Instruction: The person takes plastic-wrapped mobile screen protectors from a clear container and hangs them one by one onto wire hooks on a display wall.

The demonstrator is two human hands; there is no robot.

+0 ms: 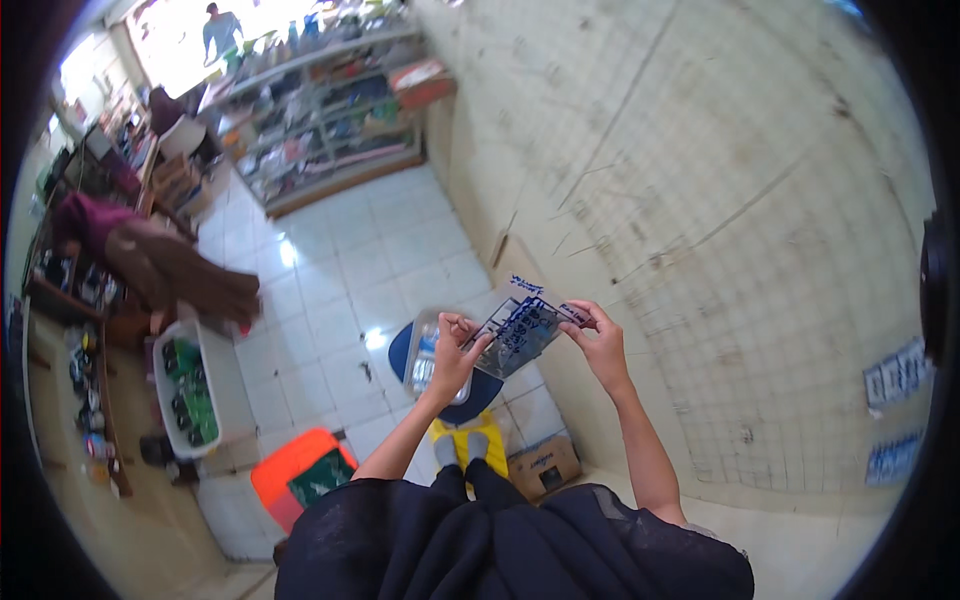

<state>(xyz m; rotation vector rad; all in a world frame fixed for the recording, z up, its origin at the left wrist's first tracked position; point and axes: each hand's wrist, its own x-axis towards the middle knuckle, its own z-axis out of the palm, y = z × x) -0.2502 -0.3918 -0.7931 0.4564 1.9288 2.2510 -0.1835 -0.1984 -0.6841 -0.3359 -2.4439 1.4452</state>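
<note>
"While both hands are busy, where is the clear plastic piece (532, 350)?"
"In the air, above the right edge of the blue stool (398, 352). Left hand (456, 358) pinches its left side; right hand (602, 347), its right corner."
"How to hold it well?"
"Grip only the edges, pull lightly, avoid creasing. One layer or several, I cannot tell."

Daylight overexposes the upper-left opening (165, 32). Glare spots mark the tiled floor (335, 265). Fisheye distortion bends straight edges; corners vignette black.
</note>
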